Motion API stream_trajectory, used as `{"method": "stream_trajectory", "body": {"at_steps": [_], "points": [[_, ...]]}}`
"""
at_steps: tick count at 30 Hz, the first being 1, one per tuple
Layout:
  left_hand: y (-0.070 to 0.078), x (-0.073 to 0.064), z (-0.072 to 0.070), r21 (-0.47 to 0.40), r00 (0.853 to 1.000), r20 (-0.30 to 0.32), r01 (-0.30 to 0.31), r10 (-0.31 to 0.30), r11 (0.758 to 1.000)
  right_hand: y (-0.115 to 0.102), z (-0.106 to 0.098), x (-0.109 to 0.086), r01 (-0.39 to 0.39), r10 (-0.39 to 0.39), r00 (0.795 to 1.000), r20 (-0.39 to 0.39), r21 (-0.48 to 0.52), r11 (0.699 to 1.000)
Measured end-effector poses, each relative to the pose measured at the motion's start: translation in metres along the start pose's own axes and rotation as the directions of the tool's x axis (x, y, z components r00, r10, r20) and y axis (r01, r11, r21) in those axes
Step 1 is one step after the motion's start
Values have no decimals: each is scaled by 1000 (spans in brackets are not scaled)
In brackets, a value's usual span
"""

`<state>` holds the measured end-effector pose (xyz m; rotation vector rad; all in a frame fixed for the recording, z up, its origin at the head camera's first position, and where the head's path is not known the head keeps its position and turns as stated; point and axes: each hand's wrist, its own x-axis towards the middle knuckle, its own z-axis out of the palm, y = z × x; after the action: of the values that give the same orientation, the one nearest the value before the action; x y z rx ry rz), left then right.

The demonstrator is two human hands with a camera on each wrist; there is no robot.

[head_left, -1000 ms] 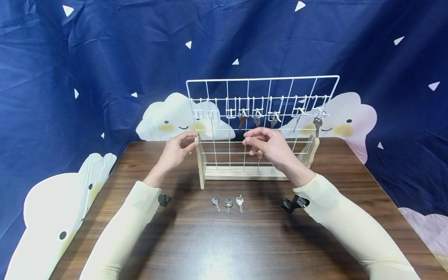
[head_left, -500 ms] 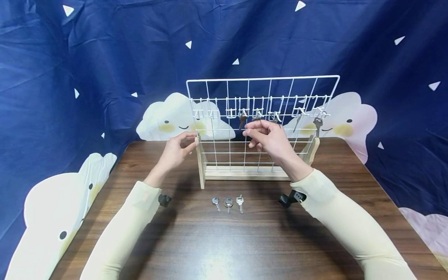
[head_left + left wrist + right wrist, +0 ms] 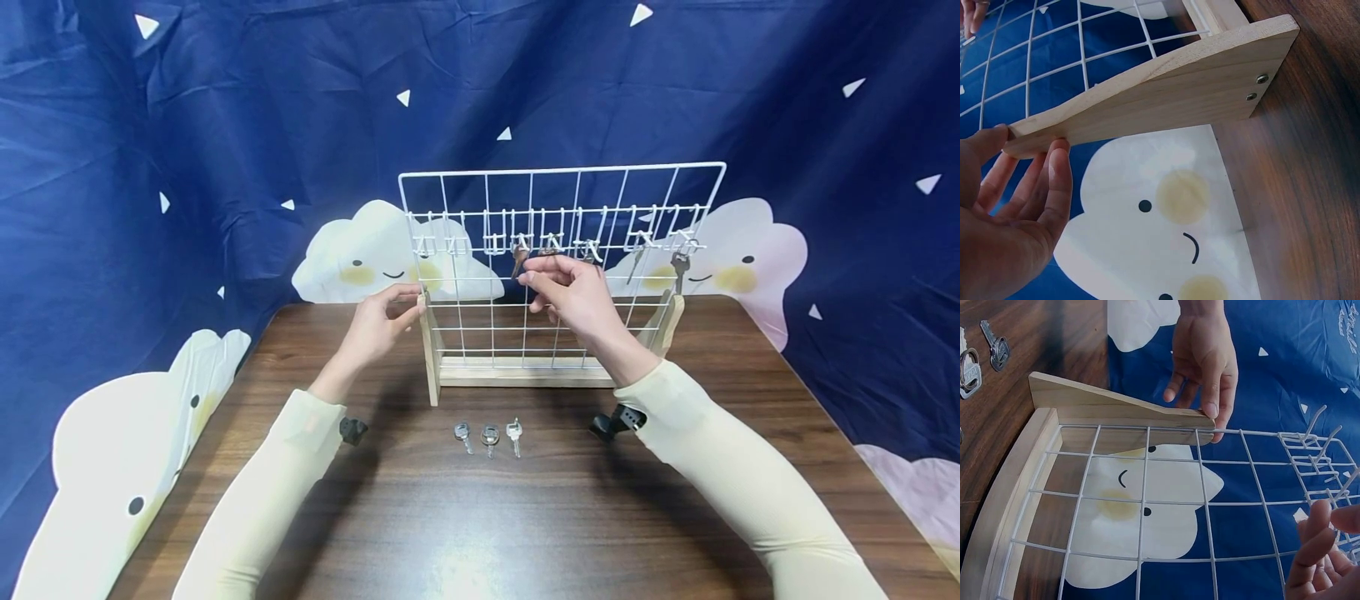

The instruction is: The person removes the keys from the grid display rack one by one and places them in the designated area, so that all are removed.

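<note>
My left hand (image 3: pixel 378 321) pinches the upper end of the wooden side piece (image 3: pixel 1154 94) of a white wire-grid rack (image 3: pixel 562 169). In the left wrist view the thumb lies on one side of the wood, the fingers on the other. My right hand (image 3: pixel 581 300) is raised before the hooks with loosely bent fingers. Its fingertips come close beside a brownish key (image 3: pixel 519 257) hanging from a hook. Behind this hand, two more hanging keys are partly hidden. The right wrist view shows the right thumb and index finger (image 3: pixel 1317 520) a little apart near the hooks.
On the table (image 3: pixel 390 517) in front of the rack lie a left key (image 3: pixel 463 435), a middle key with a ring (image 3: pixel 490 437) and a right key (image 3: pixel 514 435). Another key (image 3: pixel 681 265) hangs at the rack's right end. A blue cloth (image 3: pixel 300 108) hangs behind.
My right hand has risen slightly, from below the hanging keys up to beside the brownish key, and now covers parts of two others. The left hand stays on the wooden side piece.
</note>
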<state>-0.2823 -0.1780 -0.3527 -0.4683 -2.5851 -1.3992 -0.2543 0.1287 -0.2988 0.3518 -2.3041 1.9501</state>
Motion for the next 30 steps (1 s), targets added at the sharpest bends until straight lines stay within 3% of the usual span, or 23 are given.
{"method": "stream_trajectory", "body": {"at_steps": [11, 21, 30], "points": [[0, 0, 0, 1, 1000, -5, -8, 8, 1000, -4, 6, 0, -24, 24, 1000, -3, 42, 999], [-1, 0, 1, 1, 1000, -8, -8, 8, 1000, -3, 12, 1, 7, -7, 998, -56, 9, 1000], [-2, 0, 1, -18, 1000, -5, -19, 19, 1000, -4, 15, 1, 38, -34, 995, -89, 48, 998]]}}
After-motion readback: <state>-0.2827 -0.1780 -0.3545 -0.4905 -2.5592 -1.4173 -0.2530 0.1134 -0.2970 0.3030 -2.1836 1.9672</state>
